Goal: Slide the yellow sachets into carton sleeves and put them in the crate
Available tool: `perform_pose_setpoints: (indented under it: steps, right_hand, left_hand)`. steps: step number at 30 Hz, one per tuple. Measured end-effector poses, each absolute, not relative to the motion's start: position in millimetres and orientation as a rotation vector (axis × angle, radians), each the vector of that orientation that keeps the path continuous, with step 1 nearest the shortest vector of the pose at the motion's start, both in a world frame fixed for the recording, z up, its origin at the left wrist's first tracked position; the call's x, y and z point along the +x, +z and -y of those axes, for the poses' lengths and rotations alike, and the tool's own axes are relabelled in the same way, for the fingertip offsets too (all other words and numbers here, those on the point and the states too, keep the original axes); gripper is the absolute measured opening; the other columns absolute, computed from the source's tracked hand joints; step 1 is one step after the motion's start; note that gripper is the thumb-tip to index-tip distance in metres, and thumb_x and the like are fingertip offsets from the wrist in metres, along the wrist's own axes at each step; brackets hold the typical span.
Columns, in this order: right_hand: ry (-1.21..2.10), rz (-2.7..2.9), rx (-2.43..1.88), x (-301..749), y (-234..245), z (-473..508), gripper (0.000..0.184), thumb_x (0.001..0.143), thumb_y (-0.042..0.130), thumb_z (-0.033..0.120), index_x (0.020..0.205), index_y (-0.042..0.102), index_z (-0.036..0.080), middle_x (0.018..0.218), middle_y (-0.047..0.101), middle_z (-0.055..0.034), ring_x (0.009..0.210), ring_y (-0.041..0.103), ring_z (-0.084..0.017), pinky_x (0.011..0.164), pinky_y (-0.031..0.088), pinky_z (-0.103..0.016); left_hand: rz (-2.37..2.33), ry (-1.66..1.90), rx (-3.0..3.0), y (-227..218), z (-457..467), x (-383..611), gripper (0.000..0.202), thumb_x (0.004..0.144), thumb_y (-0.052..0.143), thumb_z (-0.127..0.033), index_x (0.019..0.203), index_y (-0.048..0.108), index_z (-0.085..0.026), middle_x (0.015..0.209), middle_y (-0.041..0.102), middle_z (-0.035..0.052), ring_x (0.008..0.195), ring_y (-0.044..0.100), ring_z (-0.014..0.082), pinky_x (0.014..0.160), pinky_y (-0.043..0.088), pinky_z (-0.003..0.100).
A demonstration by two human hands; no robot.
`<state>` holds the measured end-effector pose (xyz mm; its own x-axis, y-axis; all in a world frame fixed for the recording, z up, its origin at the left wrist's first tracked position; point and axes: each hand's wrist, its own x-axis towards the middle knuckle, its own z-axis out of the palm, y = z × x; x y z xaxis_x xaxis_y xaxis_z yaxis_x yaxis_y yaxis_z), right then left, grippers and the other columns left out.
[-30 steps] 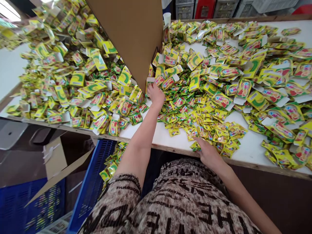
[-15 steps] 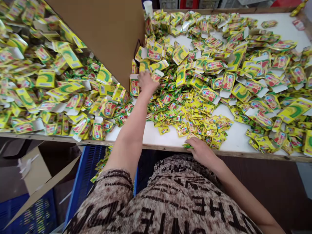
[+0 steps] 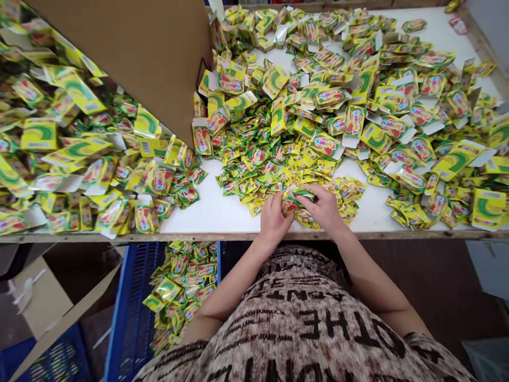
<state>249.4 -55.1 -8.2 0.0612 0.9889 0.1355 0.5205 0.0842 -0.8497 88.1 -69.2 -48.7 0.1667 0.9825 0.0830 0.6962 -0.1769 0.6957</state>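
Over the front of the white table my left hand [image 3: 273,218] is closed around a small open candy box [image 3: 288,203], yellow and green with a red fruit print. My right hand [image 3: 326,210] meets it from the other side, its fingers pinching green sachets [image 3: 304,194] against the box's open end. How many sachets are in the fingers is hidden. Beneath and behind both hands spreads a loose heap of small yellow sachets [image 3: 318,167] and green sachets [image 3: 254,154].
Many open printed boxes [image 3: 353,124] lie piled behind and to the right, others [image 3: 95,170] to the left. A large brown cardboard panel [image 3: 151,58] stands at the back left. Below the table's wooden edge [image 3: 222,236], a blue crate [image 3: 129,307] holds filled-looking boxes [image 3: 191,281].
My left hand has come back from beside the cardboard panel with a box. My right hand has risen from the table edge with its sachets to meet it. The view has shifted.
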Motion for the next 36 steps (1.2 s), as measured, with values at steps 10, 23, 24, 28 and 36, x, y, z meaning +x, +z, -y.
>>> perform_pose_setpoints:
  steps: [10, 23, 24, 28, 36]
  right_hand:
    - [0.915, 2.067, -1.539, 258, 14, 51, 0.034, 0.084, 0.055, 0.01, 0.116, 0.063, 0.018, 0.107, 0.066, -0.0085, 0.1, 0.06, -0.022, 0.086, 0.047, -0.034]
    - [0.739, 2.27, -1.338, 248, 8, 60, 0.021, 0.093, 0.058, 0.03, 0.087, 0.077, 0.026, 0.118, 0.059, -0.0098, 0.12, 0.042, -0.028, 0.102, 0.037, -0.048]
    - [0.755, 2.142, -1.359, 249, 5, 62, 0.02, 0.093, 0.058, 0.031, 0.091, 0.077, 0.026, 0.119, 0.06, -0.0094, 0.12, 0.045, -0.027, 0.101, 0.039, -0.047]
    - [1.117, 1.383, -1.467, 249, -16, 72, 0.022, 0.084, 0.067, 0.041, 0.091, 0.074, 0.022, 0.083, 0.067, -0.0045, 0.072, 0.06, -0.018, 0.065, 0.051, -0.033]
    - [1.503, 1.19, -1.328, 226, -25, 83, 0.027, 0.077, 0.073, 0.039, 0.097, 0.076, 0.022, 0.069, 0.064, 0.0018, 0.045, 0.046, -0.008, 0.042, 0.039, -0.022]
  left_hand:
    - [-1.247, 0.83, 1.395, -54, 76, 89, 0.033, 0.081, 0.069, -0.039, 0.105, 0.054, -0.021, 0.099, 0.065, 0.0042, 0.092, 0.061, 0.0197, 0.084, 0.049, 0.032]
    - [-1.041, 0.84, 1.083, -55, 77, 69, 0.038, 0.073, 0.076, -0.049, 0.091, 0.063, -0.018, 0.08, 0.064, -0.0012, 0.077, 0.057, 0.0151, 0.075, 0.048, 0.027]
    - [-1.03, 0.851, 1.053, -55, 78, 69, 0.038, 0.073, 0.076, -0.048, 0.093, 0.064, -0.018, 0.084, 0.067, -0.0003, 0.08, 0.059, 0.0159, 0.077, 0.049, 0.028]
    - [-0.995, 0.833, 1.034, -49, 82, 65, 0.041, 0.079, 0.071, -0.049, 0.106, 0.067, -0.019, 0.104, 0.072, 0.0043, 0.099, 0.064, 0.0209, 0.093, 0.05, 0.034]
    - [-0.931, 0.805, 0.787, -35, 76, 52, 0.026, 0.078, 0.068, -0.032, 0.099, 0.076, -0.019, 0.107, 0.076, 0.0073, 0.109, 0.066, 0.0247, 0.105, 0.047, 0.042]
